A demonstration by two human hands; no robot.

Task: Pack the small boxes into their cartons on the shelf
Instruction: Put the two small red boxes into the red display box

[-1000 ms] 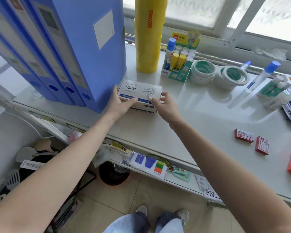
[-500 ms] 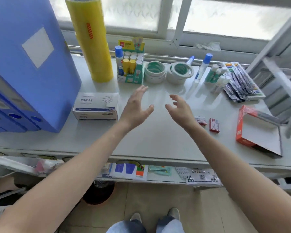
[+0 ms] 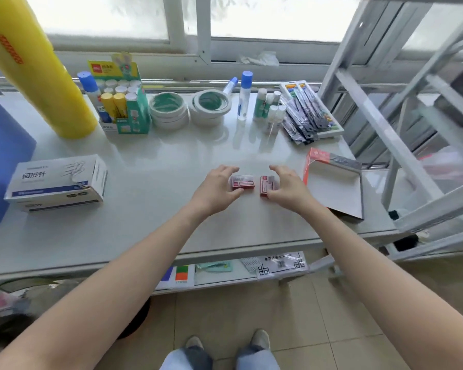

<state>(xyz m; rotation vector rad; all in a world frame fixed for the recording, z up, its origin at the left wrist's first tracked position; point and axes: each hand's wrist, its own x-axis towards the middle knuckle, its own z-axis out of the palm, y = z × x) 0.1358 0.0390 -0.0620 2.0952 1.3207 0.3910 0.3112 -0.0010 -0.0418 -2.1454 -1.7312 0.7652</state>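
We see two small red boxes lying on the white shelf (image 3: pixel 150 209), just beside each other near its middle; the left red box (image 3: pixel 242 181) lies lengthwise, the right red box (image 3: pixel 267 185) stands turned the other way. The left hand (image 3: pixel 216 188) curls over the left red box, thumb at its near edge and fingers past its far edge; the right hand (image 3: pixel 288 186) curls over the right red box likewise; we cannot tell whether either hand has closed on its box or only touches it. Just right of the right hand lies an open red carton (image 3: pixel 334 182), its flap raised and its white inside bare. Well to the left sits a white and blue carton (image 3: pixel 58 182), beside a blue file box (image 3: pixel 3 161). Along the window stand a yellow roll (image 3: pixel 35 73), a green display box of glue sticks (image 3: pixel 123 102), two stacks of tape rolls (image 3: pixel 190 109), glue bottles (image 3: pixel 254 100) and a tray of pens (image 3: pixel 310 110).
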